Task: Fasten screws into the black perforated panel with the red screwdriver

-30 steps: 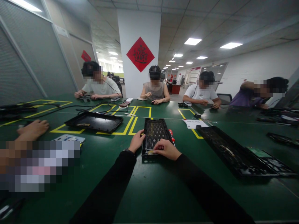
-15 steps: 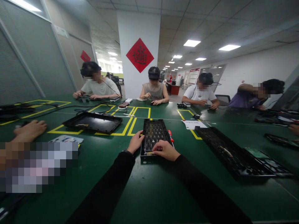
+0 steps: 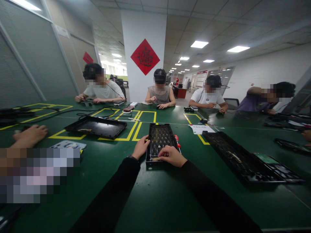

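Note:
A black rectangular casing (image 3: pixel 161 139) with rows of small metallic marks lies lengthwise before me on the green table. Its left edge is gripped by my left hand (image 3: pixel 141 147), thumb on the rim. Over the near end bends my right hand (image 3: pixel 172 156), its fingertips pinched at a small yellowish part (image 3: pixel 154 159). Whatever is between those fingertips is too small to make out. Just beyond the casing's right side lies a red-handled screwdriver (image 3: pixel 177 139).
Black trays lie left (image 3: pixel 97 127) and right (image 3: pixel 239 158) on the table (image 3: pixel 150 200). A white paper (image 3: pixel 202 129) is beside the right tray. Another person's hand (image 3: pixel 32 134) rests at far left. Several people sit across the table; cables run at back left.

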